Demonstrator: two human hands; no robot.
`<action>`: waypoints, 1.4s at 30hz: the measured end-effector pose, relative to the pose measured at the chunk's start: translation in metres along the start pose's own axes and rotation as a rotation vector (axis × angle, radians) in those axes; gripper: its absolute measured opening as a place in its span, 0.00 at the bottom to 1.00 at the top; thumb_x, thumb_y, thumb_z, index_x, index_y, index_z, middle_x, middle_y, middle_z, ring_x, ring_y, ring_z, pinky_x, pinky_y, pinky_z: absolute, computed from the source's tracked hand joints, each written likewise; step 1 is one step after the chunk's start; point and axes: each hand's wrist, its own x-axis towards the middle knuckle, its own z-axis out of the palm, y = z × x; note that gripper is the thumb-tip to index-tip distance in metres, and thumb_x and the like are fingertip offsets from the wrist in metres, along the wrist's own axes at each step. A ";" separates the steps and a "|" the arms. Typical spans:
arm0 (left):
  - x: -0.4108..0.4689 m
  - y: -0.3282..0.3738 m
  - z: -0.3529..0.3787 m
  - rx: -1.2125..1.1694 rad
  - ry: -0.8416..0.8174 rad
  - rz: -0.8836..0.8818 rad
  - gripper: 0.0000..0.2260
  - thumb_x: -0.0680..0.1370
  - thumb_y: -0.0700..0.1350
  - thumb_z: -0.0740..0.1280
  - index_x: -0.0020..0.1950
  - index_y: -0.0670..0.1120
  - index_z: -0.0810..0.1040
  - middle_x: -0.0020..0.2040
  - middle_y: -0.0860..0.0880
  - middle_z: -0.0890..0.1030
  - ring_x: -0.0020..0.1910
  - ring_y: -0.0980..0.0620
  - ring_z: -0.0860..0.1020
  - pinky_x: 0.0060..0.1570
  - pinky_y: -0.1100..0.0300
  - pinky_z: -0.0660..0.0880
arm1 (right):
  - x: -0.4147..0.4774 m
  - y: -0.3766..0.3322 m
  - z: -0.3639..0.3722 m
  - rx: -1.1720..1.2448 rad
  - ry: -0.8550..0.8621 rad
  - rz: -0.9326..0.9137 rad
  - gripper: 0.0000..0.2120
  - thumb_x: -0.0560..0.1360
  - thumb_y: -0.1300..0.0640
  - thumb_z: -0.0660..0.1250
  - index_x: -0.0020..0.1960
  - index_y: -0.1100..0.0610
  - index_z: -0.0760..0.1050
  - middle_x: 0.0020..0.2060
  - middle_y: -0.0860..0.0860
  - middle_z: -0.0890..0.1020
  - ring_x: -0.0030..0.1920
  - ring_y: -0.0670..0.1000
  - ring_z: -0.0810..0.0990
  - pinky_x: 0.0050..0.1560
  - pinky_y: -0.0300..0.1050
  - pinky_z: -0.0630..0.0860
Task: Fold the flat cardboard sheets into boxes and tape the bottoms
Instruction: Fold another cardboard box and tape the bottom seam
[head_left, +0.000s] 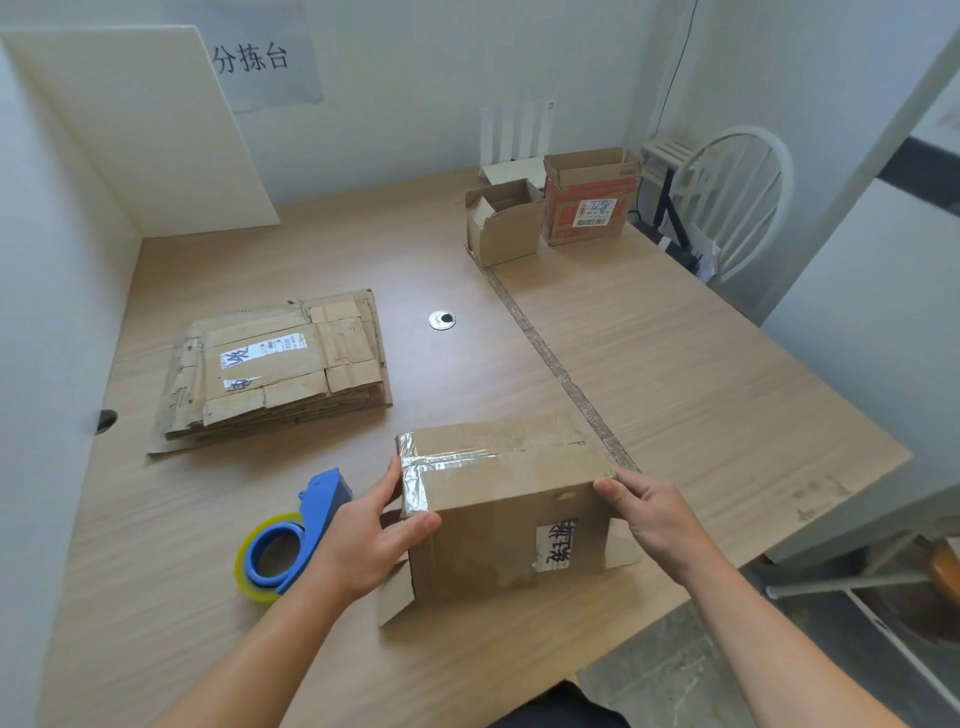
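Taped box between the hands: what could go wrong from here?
1. The tape is wrinkled where it wraps over the left edge of the box, so the seam may lift under load.
2. The left hand and right hand grip only the upper corners. Turning the box over could snag the loose flaps splayed on the table.
3. The tape dispenser lies close beside the left wrist and could get knocked.

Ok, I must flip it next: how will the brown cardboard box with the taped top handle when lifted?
Probably light: the brown cardboard box stands on splayed open flaps, so likely holds nothing. Its top should be stiff, since clear tape seals the seam; the untaped lower walls may flex under the left hand and right hand.
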 end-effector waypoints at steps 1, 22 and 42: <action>0.001 -0.001 0.001 0.020 0.003 -0.008 0.44 0.68 0.68 0.72 0.79 0.55 0.57 0.48 0.87 0.68 0.54 0.80 0.72 0.55 0.77 0.67 | 0.002 -0.001 -0.001 0.014 -0.014 0.013 0.24 0.70 0.40 0.70 0.61 0.51 0.81 0.59 0.46 0.83 0.63 0.48 0.79 0.66 0.49 0.75; 0.018 0.024 0.016 -0.144 0.564 -0.105 0.24 0.79 0.57 0.63 0.73 0.50 0.72 0.45 0.44 0.85 0.48 0.47 0.81 0.53 0.53 0.75 | 0.029 -0.046 0.050 0.370 0.268 0.081 0.16 0.78 0.57 0.70 0.65 0.56 0.78 0.58 0.50 0.83 0.61 0.50 0.80 0.69 0.54 0.72; 0.032 0.065 -0.015 -0.392 0.432 0.221 0.17 0.77 0.43 0.70 0.66 0.47 0.77 0.60 0.52 0.81 0.57 0.62 0.80 0.59 0.66 0.76 | 0.029 -0.049 0.043 0.430 0.243 0.242 0.10 0.82 0.47 0.63 0.62 0.40 0.75 0.53 0.43 0.83 0.49 0.49 0.81 0.45 0.54 0.80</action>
